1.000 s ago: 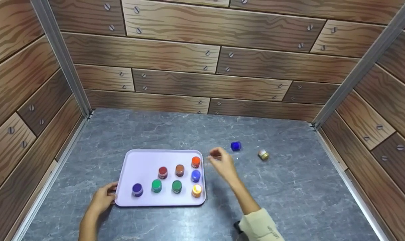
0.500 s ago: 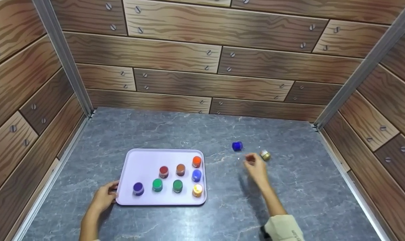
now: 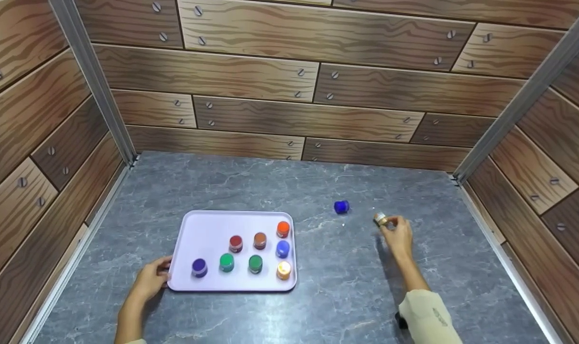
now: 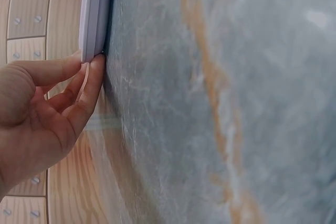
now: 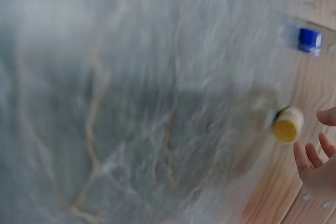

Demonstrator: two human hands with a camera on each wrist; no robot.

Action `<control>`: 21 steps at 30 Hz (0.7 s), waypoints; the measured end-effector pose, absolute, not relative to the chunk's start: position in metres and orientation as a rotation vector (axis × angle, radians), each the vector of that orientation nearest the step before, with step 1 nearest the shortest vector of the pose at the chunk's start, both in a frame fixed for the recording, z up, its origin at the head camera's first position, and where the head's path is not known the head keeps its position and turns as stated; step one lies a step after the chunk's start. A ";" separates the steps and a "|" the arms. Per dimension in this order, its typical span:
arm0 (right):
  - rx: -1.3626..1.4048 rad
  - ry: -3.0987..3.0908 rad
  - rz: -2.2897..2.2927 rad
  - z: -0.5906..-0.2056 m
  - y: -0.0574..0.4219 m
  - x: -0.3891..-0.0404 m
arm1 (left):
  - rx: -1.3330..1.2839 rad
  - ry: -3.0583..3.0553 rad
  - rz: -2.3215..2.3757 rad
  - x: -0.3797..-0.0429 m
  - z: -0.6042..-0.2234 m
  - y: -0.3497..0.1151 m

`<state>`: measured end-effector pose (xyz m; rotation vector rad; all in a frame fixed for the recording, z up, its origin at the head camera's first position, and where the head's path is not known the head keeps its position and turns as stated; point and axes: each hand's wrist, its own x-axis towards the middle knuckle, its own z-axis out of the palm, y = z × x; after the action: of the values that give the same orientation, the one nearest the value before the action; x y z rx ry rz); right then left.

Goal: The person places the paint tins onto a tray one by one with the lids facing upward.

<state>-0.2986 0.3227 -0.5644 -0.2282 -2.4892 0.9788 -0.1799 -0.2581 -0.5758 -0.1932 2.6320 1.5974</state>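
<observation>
My left hand (image 3: 150, 279) pinches the near left corner of a lilac tray (image 3: 205, 229). In the left wrist view, thumb and fingers of that hand (image 4: 52, 100) meet at the tray's edge (image 4: 93, 24). Far to the right, my right hand (image 3: 399, 236) is at a small gold paint jar (image 3: 380, 219) lying on its side. The right wrist view has the hand (image 5: 320, 156) with thumb and fingers spread just short of the jar, whose yellow-gold end (image 5: 286, 130) faces the camera. A dark blue paint jar (image 3: 341, 207) lies on its side to the left.
Several paint jars stand on the tray, among them a purple jar (image 3: 199, 268), a dark red jar (image 3: 235, 243) and an orange-red jar (image 3: 283, 229). The grey marbled table (image 3: 327, 286) is enclosed by wood-patterned walls (image 3: 251, 79) with metal corner posts.
My right hand has moved right from beside the tray, past the blue jar, to the gold jar. My left hand stays at the tray's corner. The head view has shifted slightly.
</observation>
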 end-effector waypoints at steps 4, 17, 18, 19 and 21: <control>-0.277 -2.528 0.972 -0.573 0.330 -0.308 | -0.194 2.632 1.609 -0.179 -0.575 -0.258; -0.317 -2.590 0.971 -0.588 0.332 -0.322 | -0.189 2.618 1.636 -0.179 -0.574 -0.257; -0.324 -2.587 0.964 -0.589 0.332 -0.322 | -0.186 2.618 1.636 -0.178 -0.574 -0.258; -0.330 -2.582 0.958 -0.589 0.332 -0.322 | -0.186 2.616 1.637 -0.178 -0.574 -0.258; -0.315 -2.579 0.945 -0.591 0.332 -0.322 | -0.188 2.618 1.636 -0.178 -0.574 -0.258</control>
<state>-0.3217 0.3322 -0.5906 -0.3149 -2.5791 0.9450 -0.1783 -0.2580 -0.5739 -0.1882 2.6178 1.6356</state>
